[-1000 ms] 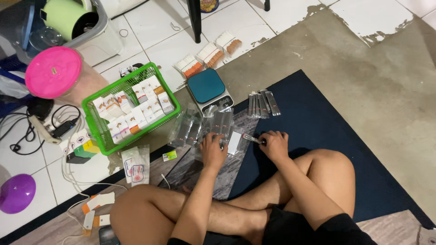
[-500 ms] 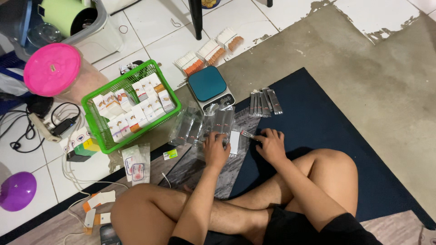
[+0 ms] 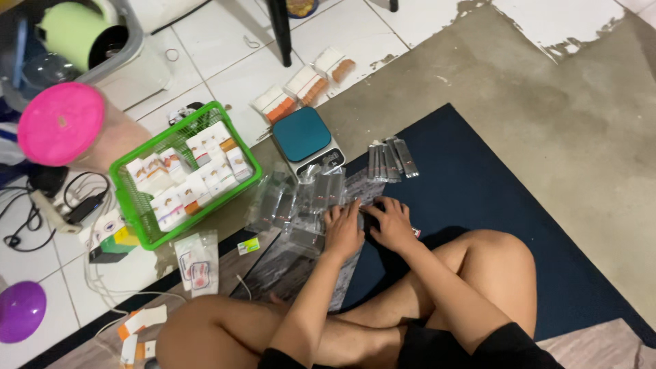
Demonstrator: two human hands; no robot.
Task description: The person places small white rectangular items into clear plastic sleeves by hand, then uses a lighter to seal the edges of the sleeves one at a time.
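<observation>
I sit cross-legged on a dark blue mat. My left hand lies fingers-flat on the clear plastic pouches spread before me. My right hand sits right beside it with bent fingers meeting the left hand's fingertips. What lies under them is hidden. A small red-tipped piece peeks out at the right hand's wrist side. Several slim filled sachets lie in a row just beyond my hands, near a small teal-topped scale.
A green basket full of small white-and-orange boxes stands at the left. Stacks of white-and-orange sticks lie on the tiles behind the scale. A pink lid, cables, a purple ball and a chair leg surround them.
My right hand has slid left from the slim red-tipped packet and now meets my left hand, which shifted slightly right. The view has drifted a little.
</observation>
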